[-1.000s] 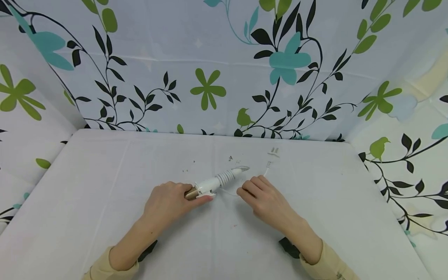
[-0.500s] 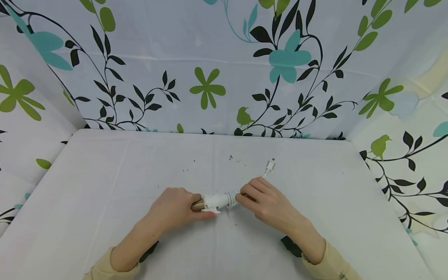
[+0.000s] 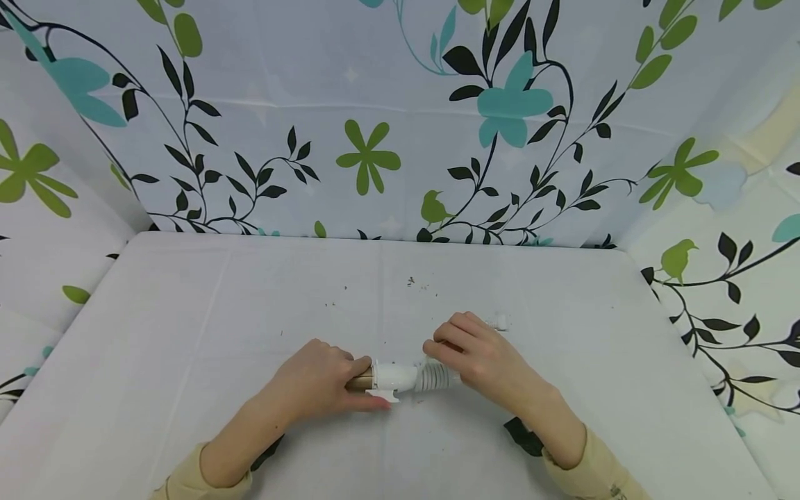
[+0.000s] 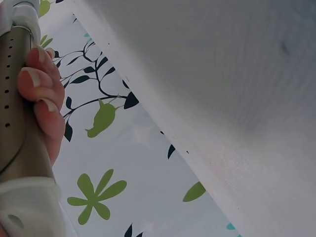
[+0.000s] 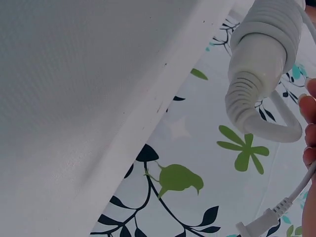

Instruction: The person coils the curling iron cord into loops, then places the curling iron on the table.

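A curling iron with a white handle (image 3: 395, 377) and a gold barrel (image 4: 12, 103) lies nearly level across the middle in the head view. My left hand (image 3: 315, 380) grips the barrel, its thumb by the white clip lever (image 3: 382, 395). Small holes run along the barrel in the left wrist view. The white power cord (image 5: 264, 32) is wound in several loops round the handle, with a thicker bent part (image 5: 274, 132) curving off its end. At the handle's right end, my right hand (image 3: 478, 355) pinches the cord, whose plug (image 5: 259, 224) dangles beyond the fingers.
A white-covered table (image 3: 250, 298) stretches under both hands. Small dark specks (image 3: 410, 281) are scattered on it toward the back. Patterned cloth (image 3: 369, 158) with leaves and flowers hangs behind the table and at both sides.
My left hand has brought the curling iron nearer and to the right, turning it from a slant to almost level. The right hand stays near its spot, while the plug has swung lower.
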Motion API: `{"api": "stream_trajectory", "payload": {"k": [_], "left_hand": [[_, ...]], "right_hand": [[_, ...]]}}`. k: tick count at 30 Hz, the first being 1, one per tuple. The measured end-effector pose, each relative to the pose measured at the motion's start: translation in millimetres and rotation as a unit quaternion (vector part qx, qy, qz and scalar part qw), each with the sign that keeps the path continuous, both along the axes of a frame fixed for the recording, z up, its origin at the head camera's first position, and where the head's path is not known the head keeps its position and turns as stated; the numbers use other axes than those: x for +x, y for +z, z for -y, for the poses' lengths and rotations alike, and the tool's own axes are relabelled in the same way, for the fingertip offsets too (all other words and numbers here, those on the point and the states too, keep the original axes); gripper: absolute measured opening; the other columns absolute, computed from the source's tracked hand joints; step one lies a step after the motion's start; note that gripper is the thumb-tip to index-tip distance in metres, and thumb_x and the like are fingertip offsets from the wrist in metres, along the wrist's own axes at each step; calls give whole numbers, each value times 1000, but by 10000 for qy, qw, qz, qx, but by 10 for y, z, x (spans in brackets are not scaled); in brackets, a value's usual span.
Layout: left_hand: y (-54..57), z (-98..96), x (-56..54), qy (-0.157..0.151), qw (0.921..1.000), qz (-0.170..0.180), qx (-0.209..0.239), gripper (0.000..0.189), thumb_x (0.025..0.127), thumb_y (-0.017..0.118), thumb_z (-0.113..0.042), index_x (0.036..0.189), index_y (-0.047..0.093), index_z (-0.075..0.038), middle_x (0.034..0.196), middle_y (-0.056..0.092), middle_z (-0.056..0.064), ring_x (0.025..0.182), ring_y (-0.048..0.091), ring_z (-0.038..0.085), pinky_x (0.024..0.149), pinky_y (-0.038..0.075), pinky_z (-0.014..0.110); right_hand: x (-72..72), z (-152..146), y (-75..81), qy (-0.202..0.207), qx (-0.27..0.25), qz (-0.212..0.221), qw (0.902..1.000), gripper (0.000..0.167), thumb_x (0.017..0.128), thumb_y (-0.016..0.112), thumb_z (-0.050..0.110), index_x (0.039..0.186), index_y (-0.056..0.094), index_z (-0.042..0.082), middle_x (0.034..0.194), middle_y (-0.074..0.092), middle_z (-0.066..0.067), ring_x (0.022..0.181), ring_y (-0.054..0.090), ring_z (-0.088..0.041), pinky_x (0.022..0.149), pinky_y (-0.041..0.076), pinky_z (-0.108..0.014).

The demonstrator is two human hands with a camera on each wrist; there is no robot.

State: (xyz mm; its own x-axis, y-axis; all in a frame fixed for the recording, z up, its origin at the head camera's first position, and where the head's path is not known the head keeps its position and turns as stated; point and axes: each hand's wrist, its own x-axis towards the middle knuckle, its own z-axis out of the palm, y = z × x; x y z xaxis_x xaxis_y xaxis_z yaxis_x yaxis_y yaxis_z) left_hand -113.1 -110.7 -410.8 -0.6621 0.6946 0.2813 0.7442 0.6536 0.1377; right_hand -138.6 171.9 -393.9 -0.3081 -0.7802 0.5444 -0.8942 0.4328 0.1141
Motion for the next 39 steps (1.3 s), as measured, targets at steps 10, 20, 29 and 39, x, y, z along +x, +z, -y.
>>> {"api": "stream_trajectory", "payload": {"k": [10,20,29,39], "left_hand": [[-55,7,-12,-439,9951,-835,306,51,73,79,-65,69,52,-21,48,33,-14,42,18,-2,46,8,17],[-29,-32,-8,-902,9813,-1554,695,55,67,82,-67,79,57,-19,50,37,-13,41,23,-1,44,13,16],[33,-51,5,-996,9708,-1943,995,53,72,76,-66,80,58,-17,51,34,-13,45,19,-2,44,16,15],[46,-64,6,-725,9623,-2087,1588,50,83,61,-65,79,65,-16,52,44,-12,42,26,-1,44,22,12]], "right_hand": [[-34,-18,5,157,-179,435,9988,36,76,70,-17,99,69,10,92,64,1,87,54,-16,79,48,-26],[-119,-75,-4,692,-855,1517,9823,23,80,78,-6,97,72,7,92,67,1,83,62,-12,75,52,-18],[-187,-107,-82,1048,-1187,2782,9474,12,88,72,1,99,73,5,90,70,0,80,64,-9,73,53,-16],[-201,-86,-128,1232,-1325,2949,9382,45,80,60,-23,115,67,4,87,66,-4,71,65,-14,69,54,-17]]}}
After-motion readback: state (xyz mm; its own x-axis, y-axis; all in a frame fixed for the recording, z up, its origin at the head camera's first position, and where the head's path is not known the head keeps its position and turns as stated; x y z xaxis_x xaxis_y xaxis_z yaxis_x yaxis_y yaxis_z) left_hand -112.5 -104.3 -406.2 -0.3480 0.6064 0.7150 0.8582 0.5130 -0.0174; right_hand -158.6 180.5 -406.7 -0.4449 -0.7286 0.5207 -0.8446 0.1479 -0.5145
